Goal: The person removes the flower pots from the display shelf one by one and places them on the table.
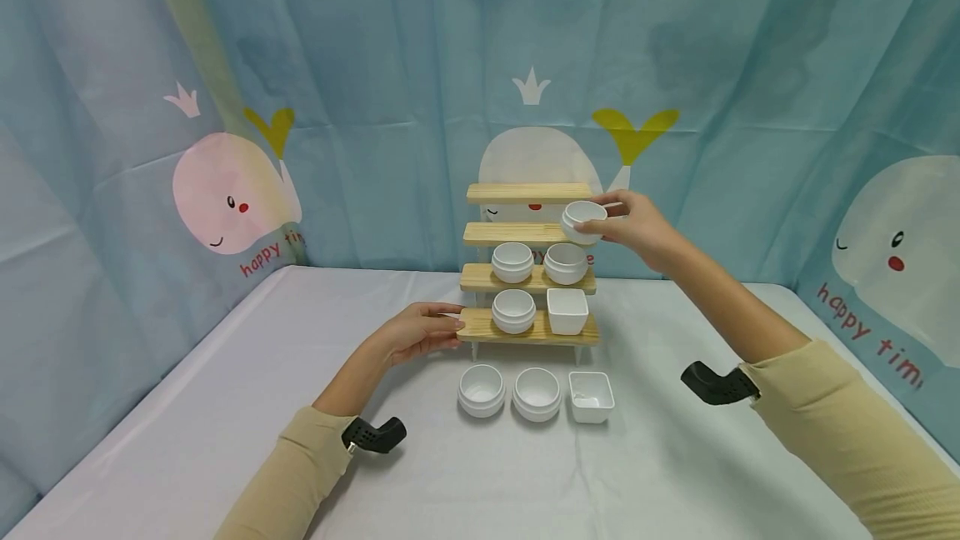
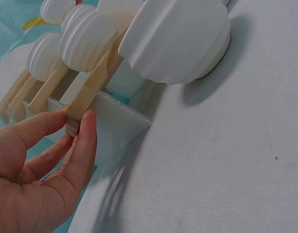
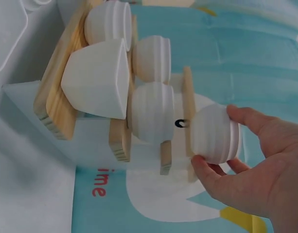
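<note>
A person's right hand [image 1: 637, 227] pinches a small round white bowl [image 1: 584, 221] by its ribbed side, thumb on one flank and fingers curled round the other, holding it at the right end of the second-highest step of a four-step wooden stand [image 1: 529, 273]; whether the bowl's base touches the wood cannot be told. The left hand [image 1: 416, 330] rests against the left end of the lowest step, fingers nearly straight, thumb above the plank's edge and fingertips [image 2: 85, 127] below it. Two round bowls sit on the step beneath the held one, and a round bowl and a square dish [image 1: 567, 311] share the lowest step. On the white tablecloth [image 1: 225, 407] just in front of the stand lie two more round bowls and a square dish in a row. The blue whale-print curtain [image 1: 240, 190] behind reads "happy tim", the rest lost in the folds.
</note>
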### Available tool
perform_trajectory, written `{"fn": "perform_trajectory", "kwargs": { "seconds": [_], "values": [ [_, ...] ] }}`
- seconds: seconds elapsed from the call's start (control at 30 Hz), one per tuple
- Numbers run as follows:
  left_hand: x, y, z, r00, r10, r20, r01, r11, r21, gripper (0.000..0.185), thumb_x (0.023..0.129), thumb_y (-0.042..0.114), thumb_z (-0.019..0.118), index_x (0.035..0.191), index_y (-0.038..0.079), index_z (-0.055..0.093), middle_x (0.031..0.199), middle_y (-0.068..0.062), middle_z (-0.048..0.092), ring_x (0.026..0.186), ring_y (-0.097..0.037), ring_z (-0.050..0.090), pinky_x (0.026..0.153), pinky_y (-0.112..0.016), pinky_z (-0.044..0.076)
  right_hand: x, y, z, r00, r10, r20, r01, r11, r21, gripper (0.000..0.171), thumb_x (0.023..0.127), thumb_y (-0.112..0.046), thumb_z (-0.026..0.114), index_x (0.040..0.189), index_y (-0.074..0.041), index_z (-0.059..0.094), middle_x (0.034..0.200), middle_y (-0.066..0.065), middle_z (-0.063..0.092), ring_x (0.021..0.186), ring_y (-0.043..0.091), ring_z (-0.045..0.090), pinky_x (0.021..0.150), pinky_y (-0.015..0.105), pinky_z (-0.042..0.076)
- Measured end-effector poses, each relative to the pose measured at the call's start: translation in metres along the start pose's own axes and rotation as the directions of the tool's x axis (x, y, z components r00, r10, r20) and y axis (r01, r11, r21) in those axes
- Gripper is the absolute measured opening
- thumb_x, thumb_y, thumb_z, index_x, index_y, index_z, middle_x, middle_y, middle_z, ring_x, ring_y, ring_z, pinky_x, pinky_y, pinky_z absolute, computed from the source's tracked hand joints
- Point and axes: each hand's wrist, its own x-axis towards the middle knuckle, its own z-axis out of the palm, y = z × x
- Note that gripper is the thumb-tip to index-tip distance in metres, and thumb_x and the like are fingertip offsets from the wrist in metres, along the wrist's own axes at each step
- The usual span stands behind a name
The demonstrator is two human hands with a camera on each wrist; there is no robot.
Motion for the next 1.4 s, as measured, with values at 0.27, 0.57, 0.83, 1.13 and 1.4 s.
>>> {"fn": "perform_trajectory", "kwargs": {
  "seconds": [0.27,0.57,0.83,1.13,1.4],
  "values": [
    [0.000,0.000,0.000,1.000,0.003,0.003,-0.003,1.000,0.002,0.055,0.106,0.000,0.059,0.156,-0.011,0.039,0.113,-0.013,0.067,0.087,-0.011,0.072,0.081,-0.021,0.064,-0.008,0.001,-0.002,1.000,-0.011,-0.001,0.011,1.000,-0.001,0.077,0.100,-0.024,0.074,0.162,0.000,0.034,0.158,0.028,0.037,0.133,0.043,0.051,0.122,0.051,0.043],
    [-0.001,-0.001,0.000,1.000,0.011,0.005,-0.012,1.000,0.001,0.055,0.106,-0.001,0.059,0.156,-0.012,0.039,0.109,-0.011,0.067,0.085,-0.010,0.071,0.080,-0.021,0.064,-0.018,0.005,-0.004,1.000,-0.025,0.019,0.024,1.000,0.010,0.075,0.100,-0.024,0.074,0.160,0.001,0.035,0.160,0.026,0.036,0.139,0.041,0.047,0.123,0.053,0.042],
    [-0.001,0.000,0.000,1.000,0.012,0.002,-0.012,1.000,0.000,0.055,0.106,-0.001,0.059,0.156,-0.012,0.039,0.110,-0.012,0.067,0.084,-0.010,0.071,0.080,-0.021,0.064,-0.028,0.007,-0.005,0.999,-0.032,0.027,0.032,0.999,-0.015,0.075,0.100,-0.026,0.074,0.160,0.000,0.037,0.159,0.026,0.038,0.137,0.043,0.048,0.123,0.057,0.039],
    [-0.002,0.000,0.000,1.000,0.014,0.013,-0.014,1.000,-0.005,0.054,0.106,-0.001,0.058,0.155,-0.012,0.039,0.110,-0.012,0.067,0.084,-0.011,0.071,0.079,-0.021,0.064,-0.040,0.010,-0.010,0.998,-0.057,0.029,0.057,0.998,0.011,0.076,0.100,-0.026,0.074,0.161,-0.001,0.036,0.159,0.024,0.038,0.138,0.040,0.048,0.122,0.056,0.041],
    [-0.002,0.000,0.000,1.000,0.016,0.010,-0.016,1.000,-0.006,0.055,0.106,-0.001,0.058,0.155,-0.013,0.038,0.110,-0.012,0.067,0.085,-0.011,0.071,0.080,-0.021,0.064,-0.048,0.013,-0.015,0.999,-0.050,0.021,0.050,0.999,-0.007,0.076,0.101,-0.028,0.073,0.162,-0.003,0.035,0.158,0.024,0.039,0.137,0.039,0.046,0.121,0.057,0.040]
  ]
}}
